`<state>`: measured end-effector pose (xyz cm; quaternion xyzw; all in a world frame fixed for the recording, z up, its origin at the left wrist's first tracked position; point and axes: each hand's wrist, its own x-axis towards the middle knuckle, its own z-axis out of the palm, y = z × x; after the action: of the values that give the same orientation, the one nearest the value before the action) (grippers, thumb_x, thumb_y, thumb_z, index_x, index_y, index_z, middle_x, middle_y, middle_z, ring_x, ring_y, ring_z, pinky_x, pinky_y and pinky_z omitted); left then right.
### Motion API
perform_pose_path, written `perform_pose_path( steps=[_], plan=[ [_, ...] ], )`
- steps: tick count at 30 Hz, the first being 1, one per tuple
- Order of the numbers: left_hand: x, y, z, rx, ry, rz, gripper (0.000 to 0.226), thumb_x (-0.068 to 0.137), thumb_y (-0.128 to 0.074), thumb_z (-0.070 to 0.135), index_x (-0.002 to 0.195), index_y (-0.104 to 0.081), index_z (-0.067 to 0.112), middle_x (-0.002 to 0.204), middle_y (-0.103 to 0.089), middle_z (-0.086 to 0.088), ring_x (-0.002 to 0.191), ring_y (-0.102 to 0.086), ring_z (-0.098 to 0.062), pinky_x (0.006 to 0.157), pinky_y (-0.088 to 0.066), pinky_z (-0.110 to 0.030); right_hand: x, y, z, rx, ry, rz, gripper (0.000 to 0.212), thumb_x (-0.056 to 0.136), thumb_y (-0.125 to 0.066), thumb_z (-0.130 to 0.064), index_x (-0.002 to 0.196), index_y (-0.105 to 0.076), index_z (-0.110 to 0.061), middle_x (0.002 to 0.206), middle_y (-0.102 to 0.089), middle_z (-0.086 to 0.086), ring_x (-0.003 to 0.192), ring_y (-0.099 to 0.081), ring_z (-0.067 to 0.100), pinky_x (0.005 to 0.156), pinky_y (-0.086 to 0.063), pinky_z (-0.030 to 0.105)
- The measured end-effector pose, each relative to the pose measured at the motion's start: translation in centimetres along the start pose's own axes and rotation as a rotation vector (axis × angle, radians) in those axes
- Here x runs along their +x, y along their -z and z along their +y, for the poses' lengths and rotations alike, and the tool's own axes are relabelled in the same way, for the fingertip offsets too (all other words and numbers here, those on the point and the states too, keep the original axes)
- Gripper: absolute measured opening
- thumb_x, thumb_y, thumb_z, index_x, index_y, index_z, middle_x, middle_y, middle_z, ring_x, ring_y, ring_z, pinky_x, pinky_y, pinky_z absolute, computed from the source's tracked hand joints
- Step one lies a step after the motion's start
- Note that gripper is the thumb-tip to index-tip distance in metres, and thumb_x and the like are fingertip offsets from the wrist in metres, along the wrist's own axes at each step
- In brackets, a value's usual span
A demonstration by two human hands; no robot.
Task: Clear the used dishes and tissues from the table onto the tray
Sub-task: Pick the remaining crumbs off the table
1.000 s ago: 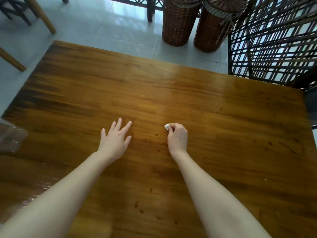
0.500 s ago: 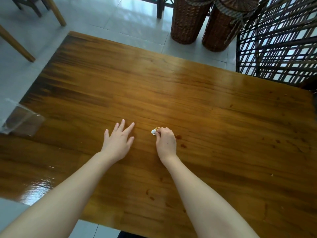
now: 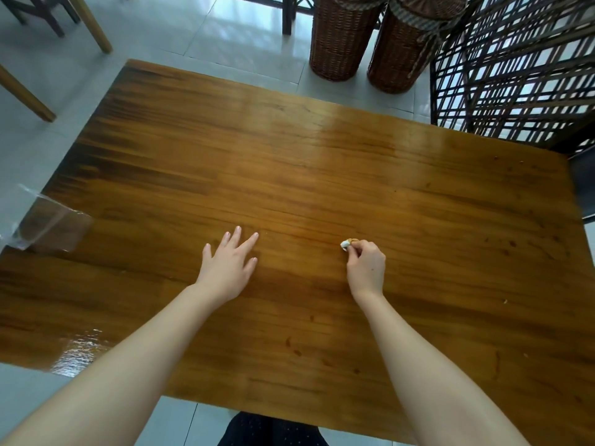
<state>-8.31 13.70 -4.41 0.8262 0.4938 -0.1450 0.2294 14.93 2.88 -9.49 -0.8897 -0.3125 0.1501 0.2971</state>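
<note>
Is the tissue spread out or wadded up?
Wadded: the tissue is a tiny white lump pinched in the right hand.

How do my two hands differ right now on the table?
The left hand lies open, fingers spread, palm down on the table; the right hand is curled shut. The left hand holds nothing, while the right hand pinches a small white tissue wad at its fingertips. Both are bare and reach out over the same wooden tabletop.
</note>
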Motion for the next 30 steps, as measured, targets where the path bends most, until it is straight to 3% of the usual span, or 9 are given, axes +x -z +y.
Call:
perform_pose_path(
  steps=[3,8,12,20,30],
  plan=[
    [-0.5,-0.3,0.1,-0.011,-0.012,-0.013,0.056,0.102,-0.032,0.041,0.153,-0.009,0.036,0.162,-0.002,-0.002,0.149,0.0,-0.021,0.117,-0.005,-0.05,-1.2,-0.1,0.2,0.013,-0.052,0.042,0.017,0.094,-0.056,-0.011,0.103,-0.069,-0.005,0.095,-0.065,0.004,0.093,-0.058,0.016,0.08,-0.05,0.028],
    [-1.7,-1.6,0.2,-0.011,-0.037,-0.074,0.055,0.102,-0.032,0.041,0.153,-0.01,0.036,0.162,-0.002,-0.002,0.149,0.0,-0.022,0.117,-0.004,-0.051,-3.0,-1.2,-0.9,0.026,-0.105,0.082,0.018,0.094,-0.055,-0.011,0.104,-0.069,-0.005,0.099,-0.066,0.006,0.094,-0.057,0.016,0.076,-0.044,0.021],
    [-2.6,-2.4,-0.4,-0.008,-0.049,-0.09,0.055,0.102,-0.032,0.041,0.152,-0.01,0.036,0.162,-0.002,-0.002,0.149,0.0,-0.022,0.117,-0.003,-0.051,-4.4,-2.7,-2.8,0.027,-0.006,0.013,0.018,0.095,-0.054,-0.01,0.104,-0.069,-0.005,0.096,-0.066,0.006,0.092,-0.059,0.019,0.078,-0.053,0.03],
    [-4.0,-3.2,-1.8,-0.006,-0.046,-0.101,0.054,0.102,-0.031,0.042,0.152,-0.011,0.036,0.162,-0.001,-0.003,0.149,0.0,-0.023,0.117,-0.004,-0.052,-8.1,-3.7,-3.4,-0.049,0.16,-0.079,0.019,0.096,-0.054,-0.012,0.106,-0.068,-0.006,0.095,-0.066,0.006,0.09,-0.058,0.017,0.079,-0.053,0.031],
    [-5.6,-3.7,-2.1,0.012,-0.074,-0.087,0.054,0.102,-0.032,0.041,0.152,-0.013,0.035,0.162,-0.004,-0.003,0.149,-0.002,-0.023,0.117,-0.005,-0.052,-12.0,-2.6,-2.0,-0.061,0.165,-0.145,0.021,0.095,-0.056,-0.015,0.111,-0.068,-0.008,0.1,-0.067,0.002,0.096,-0.058,0.012,0.083,-0.045,0.019]
  ],
)
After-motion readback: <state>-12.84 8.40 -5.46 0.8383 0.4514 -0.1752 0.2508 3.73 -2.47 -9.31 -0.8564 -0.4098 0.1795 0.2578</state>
